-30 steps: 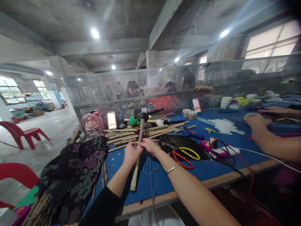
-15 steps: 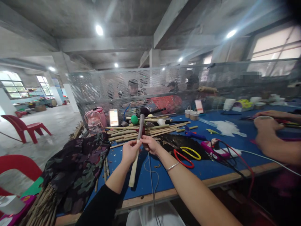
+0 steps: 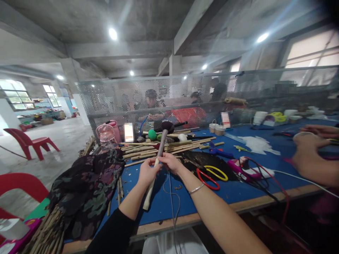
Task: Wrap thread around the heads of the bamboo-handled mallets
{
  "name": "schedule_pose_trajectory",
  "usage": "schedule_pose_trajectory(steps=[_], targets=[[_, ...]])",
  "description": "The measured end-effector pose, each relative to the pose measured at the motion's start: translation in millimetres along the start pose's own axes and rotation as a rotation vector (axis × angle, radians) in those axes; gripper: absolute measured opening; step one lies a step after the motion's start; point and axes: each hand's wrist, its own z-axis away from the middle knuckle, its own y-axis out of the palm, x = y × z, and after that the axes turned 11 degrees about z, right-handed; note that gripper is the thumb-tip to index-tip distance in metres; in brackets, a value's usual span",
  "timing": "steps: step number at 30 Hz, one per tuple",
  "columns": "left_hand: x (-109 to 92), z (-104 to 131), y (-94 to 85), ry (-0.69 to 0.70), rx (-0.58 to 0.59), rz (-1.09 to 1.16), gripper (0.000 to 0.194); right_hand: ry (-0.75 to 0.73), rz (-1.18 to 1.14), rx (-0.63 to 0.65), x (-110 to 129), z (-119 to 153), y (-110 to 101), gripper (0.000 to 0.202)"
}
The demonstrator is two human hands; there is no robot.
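A pale stick (image 3: 148, 194) with a grey wrapped upper part slants over the blue table (image 3: 159, 213). Around its middle my left hand (image 3: 148, 171) is closed. My right hand (image 3: 171, 163) pinches the same stick just above, at the lower end of the grey wrap. From beneath my right hand a thin grey cord (image 3: 172, 204) hangs down over the table's front edge. Behind the hands lies a pile of thin sticks (image 3: 140, 151), with a green ball (image 3: 152, 134) and a dark round head (image 3: 167, 126) near the top of the stick.
Scissors with red and yellow handles (image 3: 208, 178) lie right of my hands, near a purple power strip (image 3: 247, 171). Dark floral cloth (image 3: 87, 183) covers the left side. Another person's arm (image 3: 309, 158) reaches in at the right. A perforated metal screen (image 3: 111, 102) stands behind.
The top of the stick has tilted slightly to the right, and its lower end has shifted a little left. Both hands still hold it. The view has shifted slightly.
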Motion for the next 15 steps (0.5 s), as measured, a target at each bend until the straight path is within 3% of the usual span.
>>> schedule_pose_trajectory(steps=[5,9,11,15], targets=[[-11,0,-0.6,-0.113,0.113,0.283,0.04,-0.007,-0.068,0.09,4,2,-6,0.028],[-9,1,-0.2,-0.189,0.237,0.291,0.042,0.011,-0.06,0.03,6,5,-4,0.028],[-5,2,0.1,-0.167,0.198,0.195,0.039,0.009,-0.051,-0.006,5,5,-1,0.029],[-1,2,0.1,0.015,0.027,-0.012,0.037,-0.024,-0.048,-0.016,1,2,2,0.032]])
